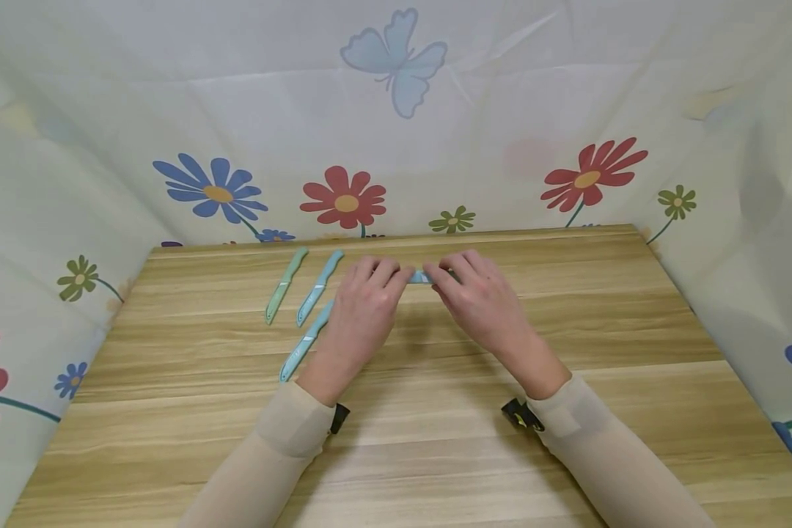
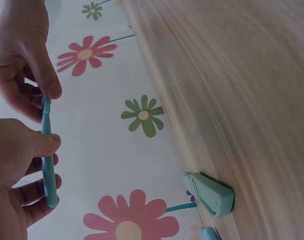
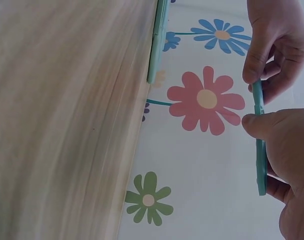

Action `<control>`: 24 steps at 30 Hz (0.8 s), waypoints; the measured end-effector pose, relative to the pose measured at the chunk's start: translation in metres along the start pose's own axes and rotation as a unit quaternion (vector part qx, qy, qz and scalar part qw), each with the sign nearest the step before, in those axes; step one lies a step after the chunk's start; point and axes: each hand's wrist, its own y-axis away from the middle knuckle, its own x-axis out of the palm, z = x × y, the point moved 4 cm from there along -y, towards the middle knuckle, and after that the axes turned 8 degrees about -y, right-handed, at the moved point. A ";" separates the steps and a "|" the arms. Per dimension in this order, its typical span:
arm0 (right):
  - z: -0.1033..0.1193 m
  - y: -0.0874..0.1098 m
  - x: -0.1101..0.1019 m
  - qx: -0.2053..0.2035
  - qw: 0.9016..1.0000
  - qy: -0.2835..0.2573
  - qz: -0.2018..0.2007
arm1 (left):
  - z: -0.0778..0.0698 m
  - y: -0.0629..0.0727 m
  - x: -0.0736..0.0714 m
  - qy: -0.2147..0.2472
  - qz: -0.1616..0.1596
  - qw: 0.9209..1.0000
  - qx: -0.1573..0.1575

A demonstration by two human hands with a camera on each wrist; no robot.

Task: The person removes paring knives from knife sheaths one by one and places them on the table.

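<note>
Both hands hold one slim blue-green fruit knife in its sheath, raised above the far part of the table. My left hand pinches one end between thumb and fingers. At the other end, my right hand grips it the same way. In the left wrist view the knife appears edge-on, with the two hands close together along it. The right wrist view shows the knife partly covered by thumb and fingers. Whether the sheath is fully on cannot be told.
Left of my left hand lie a green sheathed knife, a blue one and another blue one, its handle end partly hidden by that hand. They rest on a wooden table. A flower-printed curtain surrounds the back and sides.
</note>
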 end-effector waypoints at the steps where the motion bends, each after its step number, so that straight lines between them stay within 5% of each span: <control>1: 0.000 0.000 0.000 -0.001 1.000 0.003 0.001 | 0.000 0.000 0.000 0.000 0.002 1.000 0.000; 24: -0.002 0.001 -0.001 0.004 1.000 -0.002 -0.003 | -0.003 0.000 -0.001 0.002 0.015 1.000 0.000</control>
